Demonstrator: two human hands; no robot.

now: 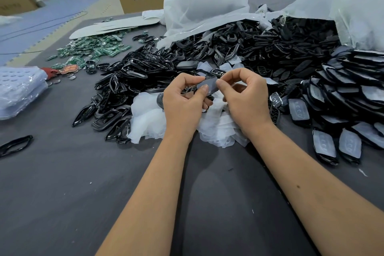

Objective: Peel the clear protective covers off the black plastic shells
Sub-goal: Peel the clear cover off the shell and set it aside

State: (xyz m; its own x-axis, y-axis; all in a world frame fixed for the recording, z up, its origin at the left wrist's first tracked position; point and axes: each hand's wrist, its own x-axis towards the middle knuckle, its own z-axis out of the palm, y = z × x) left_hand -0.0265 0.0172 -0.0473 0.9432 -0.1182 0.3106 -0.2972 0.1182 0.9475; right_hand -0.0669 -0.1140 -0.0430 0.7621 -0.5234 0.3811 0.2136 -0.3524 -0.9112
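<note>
A grey bench [62, 172] carries a large heap of black shells [259, 48] across its far side and right edge. A pile of peeled clear covers [149, 118] lies mid-bench. Above it, the left hand [182, 102] grips one black shell [207, 87], while the right hand [247, 98] pinches its cover's edge.

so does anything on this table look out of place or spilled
One black frame lies alone near the left edge of the table, apart from the big black pile. The green circuit boards are scattered loosely, not stacked. Otherwise it is ordinary sorting clutter; nothing looks damaged.
</note>
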